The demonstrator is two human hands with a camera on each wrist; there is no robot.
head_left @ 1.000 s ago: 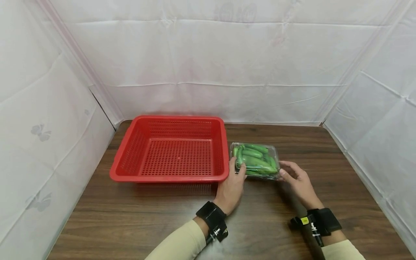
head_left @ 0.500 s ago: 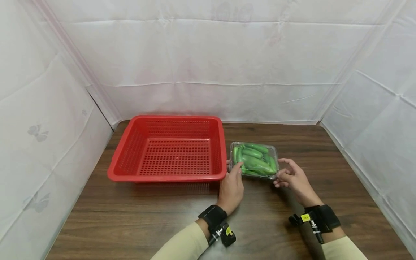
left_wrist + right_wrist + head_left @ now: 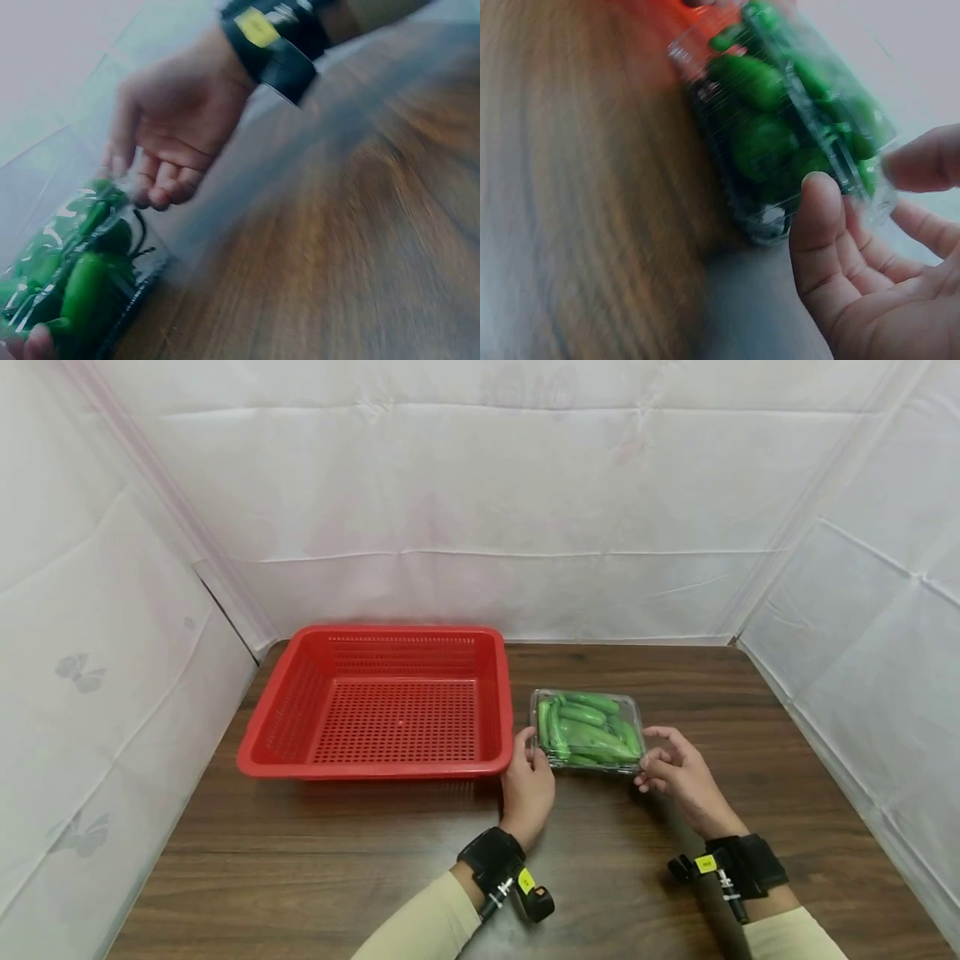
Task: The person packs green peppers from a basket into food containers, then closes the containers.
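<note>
A clear plastic box of green pods (image 3: 587, 731) lies on the brown table (image 3: 390, 852), just right of an empty red basket (image 3: 375, 706). My left hand (image 3: 534, 752) grips the box's near left corner, thumb on the side towards the basket. My right hand (image 3: 651, 760) pinches the near right corner. In the right wrist view the thumb (image 3: 816, 217) presses the box (image 3: 780, 127) and a finger (image 3: 922, 161) curls behind its corner. The left wrist view is blurred and shows the box (image 3: 67, 277) with my right hand (image 3: 142, 187) at its far end.
White cloth walls (image 3: 480, 502) close in the table at the back and on both sides. The basket takes up the table's left rear part. Bare wood lies in front of my hands and to the right of the box.
My left hand has slid from the box's top to its near left corner. My right hand's fingers have curled in on the right corner. The box has barely moved.
</note>
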